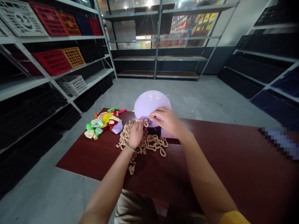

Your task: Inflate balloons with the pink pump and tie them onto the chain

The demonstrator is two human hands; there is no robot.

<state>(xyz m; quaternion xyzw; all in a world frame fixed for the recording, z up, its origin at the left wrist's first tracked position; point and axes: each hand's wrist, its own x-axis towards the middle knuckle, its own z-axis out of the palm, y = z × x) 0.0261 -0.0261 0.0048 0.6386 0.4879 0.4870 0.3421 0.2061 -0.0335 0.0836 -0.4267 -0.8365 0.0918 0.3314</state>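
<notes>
An inflated lilac balloon (151, 104) is at the table's far edge, in front of my hands. My left hand (136, 133) is closed at its near underside, thumb up, pinching the balloon around its neck; the neck itself is hidden. From the right, my right hand (168, 121) reaches against the balloon with its fingers bent together near the left thumb. What lies between those fingertips is too small to make out. Tan looped cord-like rings (154, 143) are heaped under and around my left hand. A black and lilac cylinder (167, 133) lies behind the hands, partly covered.
A pile of limp coloured balloons (102, 123) lies at the left of the dark red table (210, 155). A blurred-out flat object (280, 141) is at the right end. Shelving with plastic crates (52, 62) stands left; more racks (158, 57) stand behind.
</notes>
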